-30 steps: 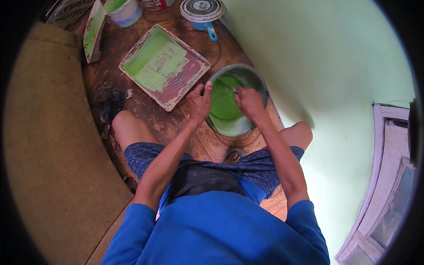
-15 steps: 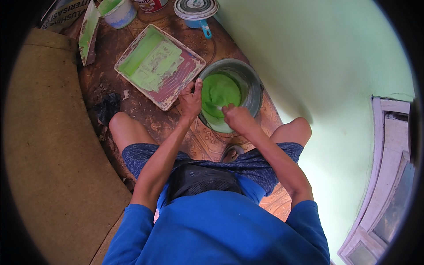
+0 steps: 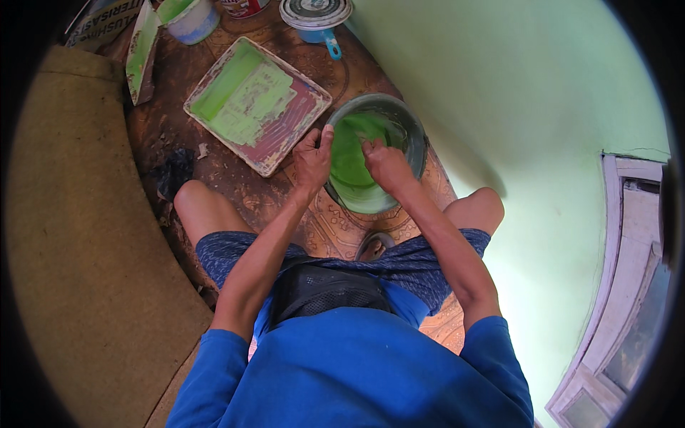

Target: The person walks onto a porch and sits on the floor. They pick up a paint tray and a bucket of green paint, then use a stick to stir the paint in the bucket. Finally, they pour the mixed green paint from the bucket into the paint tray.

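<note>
A grey bucket (image 3: 412,128) of bright green paint stands on the floor between my knees. My left hand (image 3: 312,158) grips its near-left rim, thumb up along the edge. Over the paint, my right hand (image 3: 385,165) is closed around something I cannot make out. A rectangular paint tray (image 3: 285,132), smeared green over dark red, lies just left of the bucket.
A light green wall (image 3: 514,107) rises on the right with a white frame (image 3: 628,285) at its far right. A lidded can with a blue handle (image 3: 315,13), a small tub (image 3: 191,20) and a green-smeared board (image 3: 140,53) sit beyond the tray. Tan carpet (image 3: 78,250) lies left.
My right hand drew back to the bucket's near edge, then went forward over the paint again. My left hand stays on the rim. The view has tilted slightly.
</note>
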The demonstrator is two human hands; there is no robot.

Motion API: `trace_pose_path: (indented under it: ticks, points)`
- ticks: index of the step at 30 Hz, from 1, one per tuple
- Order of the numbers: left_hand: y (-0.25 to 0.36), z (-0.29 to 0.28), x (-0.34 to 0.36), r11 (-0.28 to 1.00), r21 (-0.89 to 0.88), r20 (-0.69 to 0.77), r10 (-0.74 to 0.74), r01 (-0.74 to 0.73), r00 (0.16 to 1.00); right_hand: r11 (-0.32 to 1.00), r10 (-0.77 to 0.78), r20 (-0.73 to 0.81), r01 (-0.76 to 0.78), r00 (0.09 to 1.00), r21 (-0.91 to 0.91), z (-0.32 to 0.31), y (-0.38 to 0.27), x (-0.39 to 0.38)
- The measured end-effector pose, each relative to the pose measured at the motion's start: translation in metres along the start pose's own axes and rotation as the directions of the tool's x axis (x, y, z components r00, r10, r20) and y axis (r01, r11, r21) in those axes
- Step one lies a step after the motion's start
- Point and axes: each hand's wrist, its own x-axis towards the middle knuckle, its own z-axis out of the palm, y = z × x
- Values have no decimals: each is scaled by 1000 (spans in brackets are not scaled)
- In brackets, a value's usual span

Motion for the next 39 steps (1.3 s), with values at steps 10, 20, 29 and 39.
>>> trace_pose_path:
  ticks: [10, 20, 29, 39]
  points:
    - [1, 4, -2, 997, 51, -48, 59, -57, 997, 983, -181, 76, 177, 981, 58, -8, -22, -21]
    - [-5, 0, -2, 1000, 20, -46, 14, -13, 999, 963, -260, 168, 242, 951, 122, -11, -9, -54]
    - [5, 3, -3, 994, 81, 14, 68, -69, 998, 987, -68, 110, 50, 992, 155, -51, 22, -36]
    - [9, 7, -3, 994, 46, 21, 94, -95, 995, 999, 18, -121, -12, 993, 43, -19, 44, -14]
